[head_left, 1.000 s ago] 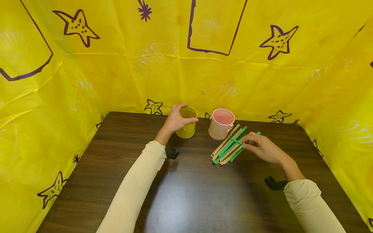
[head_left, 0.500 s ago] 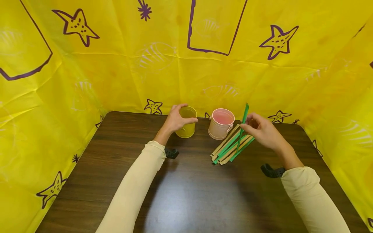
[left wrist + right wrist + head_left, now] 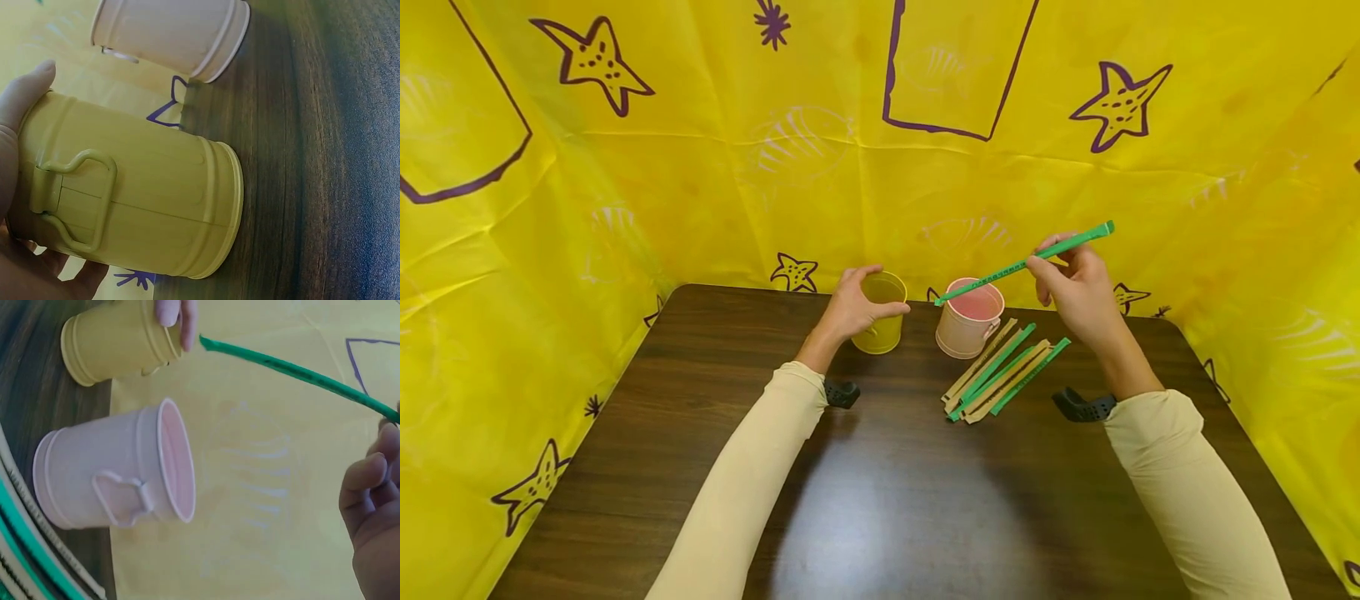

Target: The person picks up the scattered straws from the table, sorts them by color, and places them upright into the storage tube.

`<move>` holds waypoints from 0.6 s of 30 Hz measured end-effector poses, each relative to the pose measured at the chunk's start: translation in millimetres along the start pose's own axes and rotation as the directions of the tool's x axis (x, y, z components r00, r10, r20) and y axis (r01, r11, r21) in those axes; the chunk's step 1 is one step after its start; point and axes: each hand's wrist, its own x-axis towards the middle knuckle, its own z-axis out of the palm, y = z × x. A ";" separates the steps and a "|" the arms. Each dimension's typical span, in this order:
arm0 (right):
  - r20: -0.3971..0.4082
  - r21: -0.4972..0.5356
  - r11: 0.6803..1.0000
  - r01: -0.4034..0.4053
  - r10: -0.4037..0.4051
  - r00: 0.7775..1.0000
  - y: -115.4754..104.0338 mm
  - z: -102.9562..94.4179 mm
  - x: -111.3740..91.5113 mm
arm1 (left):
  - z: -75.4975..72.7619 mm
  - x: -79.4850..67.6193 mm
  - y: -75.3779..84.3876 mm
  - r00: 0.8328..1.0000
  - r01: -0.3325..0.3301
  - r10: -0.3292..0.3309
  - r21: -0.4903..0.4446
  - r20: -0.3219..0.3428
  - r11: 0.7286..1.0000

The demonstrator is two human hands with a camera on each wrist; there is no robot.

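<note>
My left hand point(image 3: 852, 308) grips the rim of a small yellow bucket point(image 3: 883, 337), thumb on one side and fingers on the other. The bucket stands upright on the table, its wire handle showing in the left wrist view. Beside it stands a pink bucket point(image 3: 961, 335), also upright. My right hand point(image 3: 1081, 287) pinches a green paper-wrapped straw point(image 3: 1000, 274) and holds it slanting in the air. The straw's lower left end is over the pink bucket's rim in the head view. Below the right hand lies a pile of wrapped straws point(image 3: 1007, 381), green and brown.
The dark wooden table point(image 3: 880, 500) has its back edge just behind the buckets. A yellow cloth point(image 3: 715, 192) with starfish and fish drawings hangs behind and at both sides. Dark wrist mounts point(image 3: 1084, 407) are worn on both arms.
My right hand has lifted the green straw off the pile, raised it, and turned it from upright to slanting leftward over the pink bucket. My left hand stays on the yellow bucket.
</note>
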 end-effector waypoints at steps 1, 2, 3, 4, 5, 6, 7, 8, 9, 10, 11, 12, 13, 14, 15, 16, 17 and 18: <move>-0.013 0.034 0.999 0.005 -0.004 1.000 -0.5 2.8 2.8 | 0.2 0.0 -0.5 1.000 0.000 0.000 0.002 0.000 1.000; -0.024 0.057 0.998 0.008 -0.007 1.000 -0.9 5.7 5.7 | 0.5 0.1 -0.9 1.000 -0.001 0.001 0.002 0.000 1.000; -0.033 0.083 0.997 0.009 -0.006 0.999 -1.6 8.8 8.8 | 0.6 0.2 -1.2 1.000 -0.003 0.003 0.003 -0.002 1.000; -0.040 0.097 0.995 0.003 0.000 0.999 -2.3 11.9 12.0 | 0.7 0.4 -1.4 1.000 -0.006 0.006 0.003 -0.002 1.000; -0.043 0.101 0.995 -0.002 0.007 0.999 -2.8 15.0 15.4 | 0.7 0.7 -1.7 1.000 -0.007 0.007 0.007 -0.003 1.000; -0.042 0.091 0.996 -0.010 0.014 0.999 -3.2 18.2 19.0 | 0.6 0.9 -2.0 1.000 -0.008 0.008 0.011 -0.004 1.000; -0.038 0.074 0.997 -0.020 0.023 0.999 -3.4 21.6 22.4 | 0.6 1.4 -2.4 1.000 -0.010 0.010 0.015 -0.005 1.000; -0.032 0.054 0.998 -0.030 0.032 0.999 -3.5 25.4 25.9 | 0.4 1.7 -2.5 1.000 -0.012 0.012 0.017 -0.006 1.000; -0.023 0.029 0.999 -0.042 0.043 0.999 -3.2 29.5 29.1 | 0.1 2.0 -2.5 1.000 -0.015 0.015 0.019 -0.007 1.000; -0.008 0.003 0.999 -0.052 0.052 0.999 -2.6 33.9 32.2 | 0.0 2.4 -2.8 1.000 -0.016 0.016 0.023 -0.006 1.000; 0.006 -0.026 0.998 -0.060 0.060 0.998 -1.7 38.5 35.0 | -0.2 2.7 -3.0 1.000 -0.017 0.017 0.026 -0.005 1.000; 0.023 -0.054 0.996 -0.067 0.068 0.997 -0.7 43.5 37.2 | -0.3 2.8 -3.1 1.000 -0.017 0.017 0.025 -0.001 1.000; 0.043 -0.069 0.995 -0.074 0.078 0.996 0.6 48.6 39.3 | -0.3 2.8 -3.0 1.000 -0.017 0.017 0.024 0.001 1.000; 0.060 -0.089 0.993 -0.083 0.088 0.994 2.0 54.0 41.1 | -0.3 2.8 -2.9 1.000 -0.017 0.017 0.023 0.002 1.000; 0.083 -0.105 0.991 -0.088 0.097 0.992 3.5 58.8 42.6 | -0.3 2.6 -2.8 1.000 -0.017 0.017 0.018 0.003 1.000; 0.107 -0.123 0.988 -0.093 0.106 0.989 4.9 63.4 44.0 | -0.1 2.5 -2.7 1.000 -0.016 0.016 0.015 0.003 1.000; 0.126 -0.148 0.984 -0.101 0.120 0.985 5.9 67.9 44.9 | 0.0 2.1 -2.5 1.000 -0.016 0.016 0.010 0.001 1.000; 0.143 -0.166 0.981 -0.105 0.129 0.981 7.0 72.4 45.9 | 0.1 2.1 -2.4 1.000 -0.016 0.016 0.005 0.000 1.000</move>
